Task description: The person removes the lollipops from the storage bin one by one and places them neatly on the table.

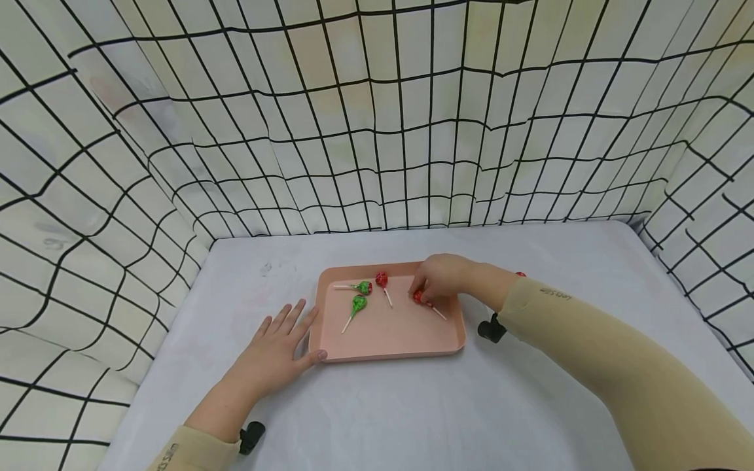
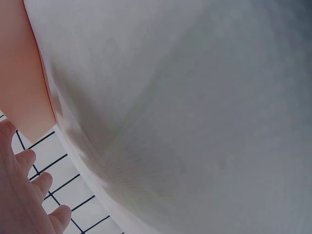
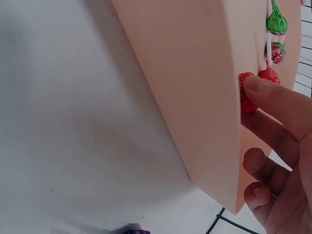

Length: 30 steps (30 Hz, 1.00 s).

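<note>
The right hand [image 1: 448,276] is pinching a red lollipop [image 3: 246,99] by its head inside the pink tray [image 1: 383,337]; light pressure should suffice. The left hand [image 1: 277,350], fingers spread, is resting at the tray's left edge.

White wall [image 1: 415,101] (black-gridded), white tabletop [image 1: 383,412]

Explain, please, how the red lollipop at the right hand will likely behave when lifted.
The red lollipop is probably light, being small beside the right hand. Its thin, straight stick looks stiff. Being round-headed, it could roll if released.
</note>
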Each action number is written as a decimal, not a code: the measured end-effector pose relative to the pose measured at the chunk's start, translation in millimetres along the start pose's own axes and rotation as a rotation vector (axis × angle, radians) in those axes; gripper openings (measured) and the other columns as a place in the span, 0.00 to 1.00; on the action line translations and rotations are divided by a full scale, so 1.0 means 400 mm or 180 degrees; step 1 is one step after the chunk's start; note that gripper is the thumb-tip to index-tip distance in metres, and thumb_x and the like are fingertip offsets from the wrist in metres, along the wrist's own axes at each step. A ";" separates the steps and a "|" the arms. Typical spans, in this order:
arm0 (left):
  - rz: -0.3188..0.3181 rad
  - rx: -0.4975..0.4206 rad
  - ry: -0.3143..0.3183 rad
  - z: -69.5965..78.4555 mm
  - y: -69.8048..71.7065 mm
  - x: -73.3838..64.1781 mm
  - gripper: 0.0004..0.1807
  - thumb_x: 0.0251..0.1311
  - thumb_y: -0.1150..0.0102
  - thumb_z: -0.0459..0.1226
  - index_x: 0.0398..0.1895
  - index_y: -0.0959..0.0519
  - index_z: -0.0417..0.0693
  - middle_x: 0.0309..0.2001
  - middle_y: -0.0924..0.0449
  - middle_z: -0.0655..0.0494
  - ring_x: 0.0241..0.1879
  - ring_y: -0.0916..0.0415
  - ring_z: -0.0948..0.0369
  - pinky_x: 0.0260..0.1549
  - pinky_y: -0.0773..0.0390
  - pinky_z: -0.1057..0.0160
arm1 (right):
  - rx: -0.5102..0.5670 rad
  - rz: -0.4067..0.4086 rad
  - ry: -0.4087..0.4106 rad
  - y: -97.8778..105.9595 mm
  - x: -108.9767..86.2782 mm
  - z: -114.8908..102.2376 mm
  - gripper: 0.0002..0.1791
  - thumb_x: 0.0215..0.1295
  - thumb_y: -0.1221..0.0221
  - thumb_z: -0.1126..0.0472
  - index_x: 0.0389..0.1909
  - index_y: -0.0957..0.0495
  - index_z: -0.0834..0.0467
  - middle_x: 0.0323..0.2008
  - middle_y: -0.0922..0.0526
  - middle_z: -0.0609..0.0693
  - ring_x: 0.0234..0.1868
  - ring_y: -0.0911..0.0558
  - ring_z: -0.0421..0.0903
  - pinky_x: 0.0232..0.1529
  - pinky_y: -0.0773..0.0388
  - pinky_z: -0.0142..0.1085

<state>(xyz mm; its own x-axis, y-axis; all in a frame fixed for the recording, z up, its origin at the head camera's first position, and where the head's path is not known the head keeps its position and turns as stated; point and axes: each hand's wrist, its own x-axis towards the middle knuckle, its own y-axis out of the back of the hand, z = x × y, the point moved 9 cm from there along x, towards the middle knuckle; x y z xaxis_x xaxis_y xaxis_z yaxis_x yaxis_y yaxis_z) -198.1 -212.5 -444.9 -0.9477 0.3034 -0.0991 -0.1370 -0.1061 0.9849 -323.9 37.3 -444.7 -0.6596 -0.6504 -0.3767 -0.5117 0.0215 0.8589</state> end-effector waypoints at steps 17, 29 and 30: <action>0.0018 -0.0001 -0.0034 0.002 0.006 0.000 0.49 0.63 0.54 0.70 0.79 0.47 0.54 0.79 0.54 0.46 0.76 0.56 0.43 0.71 0.54 0.36 | 0.0114 0.0247 -0.0177 0.050 -0.028 0.018 0.15 0.63 0.35 0.56 0.51 0.13 0.43 0.39 0.16 0.38 0.43 0.24 0.42 0.50 0.25 0.38; -0.0004 -0.0002 -0.0014 -0.001 -0.002 -0.001 0.49 0.62 0.55 0.70 0.80 0.49 0.56 0.79 0.55 0.47 0.77 0.57 0.43 0.71 0.55 0.36 | 0.0368 0.0604 -0.0060 0.128 -0.090 0.049 0.16 0.64 0.34 0.56 0.53 0.14 0.45 0.46 0.15 0.38 0.44 0.24 0.43 0.44 0.24 0.37; -0.0004 0.0003 -0.0014 -0.002 -0.002 -0.001 0.49 0.62 0.56 0.71 0.80 0.49 0.56 0.79 0.55 0.48 0.77 0.57 0.44 0.71 0.55 0.36 | 0.0367 0.0619 -0.0066 0.132 -0.096 0.052 0.16 0.65 0.34 0.56 0.54 0.15 0.45 0.47 0.15 0.39 0.44 0.23 0.43 0.43 0.24 0.37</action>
<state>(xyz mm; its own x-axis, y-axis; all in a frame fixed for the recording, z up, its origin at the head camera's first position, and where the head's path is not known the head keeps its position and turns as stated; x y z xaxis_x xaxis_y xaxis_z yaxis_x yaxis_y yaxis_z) -198.0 -213.0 -446.0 -0.9462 0.3077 -0.0996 -0.1379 -0.1050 0.9849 -337.0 79.2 -392.2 -0.7625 -0.6098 -0.2161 -0.4327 0.2325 0.8711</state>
